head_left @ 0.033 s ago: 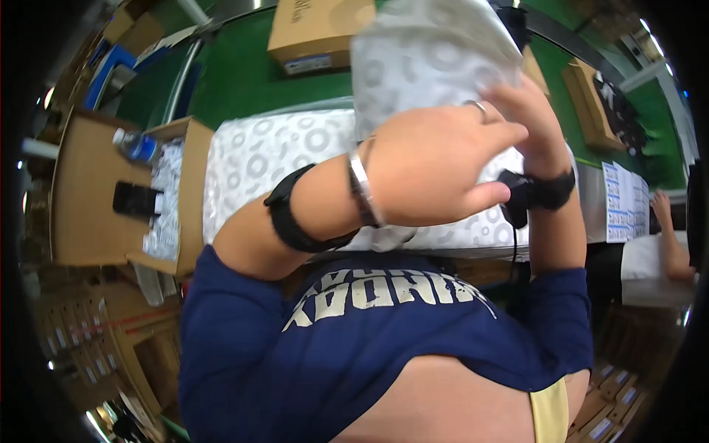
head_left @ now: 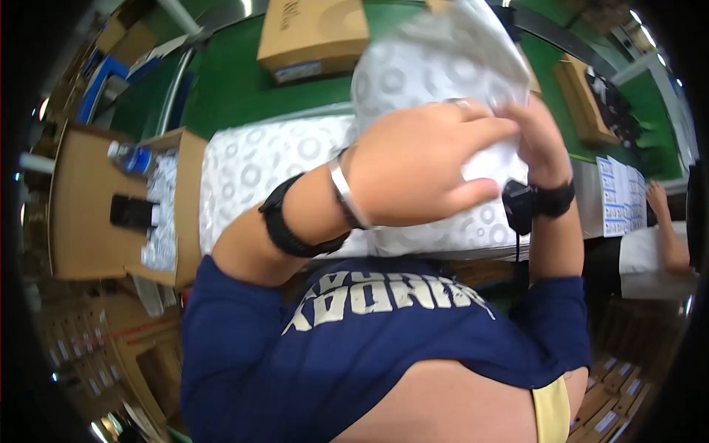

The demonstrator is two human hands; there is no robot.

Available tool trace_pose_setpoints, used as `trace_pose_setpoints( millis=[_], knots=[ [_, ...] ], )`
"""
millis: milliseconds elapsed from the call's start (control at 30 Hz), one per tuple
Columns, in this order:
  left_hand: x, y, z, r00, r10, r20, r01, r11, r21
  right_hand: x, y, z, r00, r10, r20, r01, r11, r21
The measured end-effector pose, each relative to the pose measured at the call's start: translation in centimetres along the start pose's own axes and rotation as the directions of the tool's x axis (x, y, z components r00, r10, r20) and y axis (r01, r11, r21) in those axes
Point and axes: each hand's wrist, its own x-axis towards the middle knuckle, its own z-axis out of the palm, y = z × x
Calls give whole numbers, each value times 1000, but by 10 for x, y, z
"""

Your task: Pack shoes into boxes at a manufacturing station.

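Observation:
A white wrapping sheet [head_left: 428,74] with grey rings rises in front of me, its upper right edge folded over. My left hand [head_left: 413,166] reaches across against its lower part, fingers stretched to the right and thumb apart. At the sheet's right edge, my right hand [head_left: 543,144] has its fingers curled over the material; they are partly hidden and a little blurred. A black device [head_left: 517,205] is strapped at my right wrist. More white ring-patterned material [head_left: 277,155] covers the bench under my arms.
At left, an open cardboard box [head_left: 92,199] holds a bottle [head_left: 131,158], a black phone-like object [head_left: 133,213] and paper pieces. A closed carton [head_left: 314,37] sits on the green surface. Label sheets [head_left: 620,196] lie at right, near another person's arm [head_left: 665,236].
My left hand has shifted slightly left, and my right hand slightly down. The raised sheet has tilted a little, and its folded edge hangs lower.

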Motion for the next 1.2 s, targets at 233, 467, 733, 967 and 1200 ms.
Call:
trace_pose_setpoints(
  millis=[233,467,733,967,1200],
  knots=[
    [-12,-80,80,857,-390,338,176,837,519,-36,105,-126,669,131,-732,-321,939,-126],
    [-3,-74,94,807,-408,426,116,818,564,145,38,-179,555,-643,-527,-157,541,-826],
    [1,-76,96,823,-397,406,118,820,561,86,18,-134,739,-666,-99,143,299,-944],
    [-1,-93,107,889,-325,322,118,843,525,-117,98,12,909,-333,250,226,-108,-968],
    [-12,-93,105,904,-323,280,138,840,524,-145,121,-126,523,-566,-637,-432,468,-771]
  ],
)
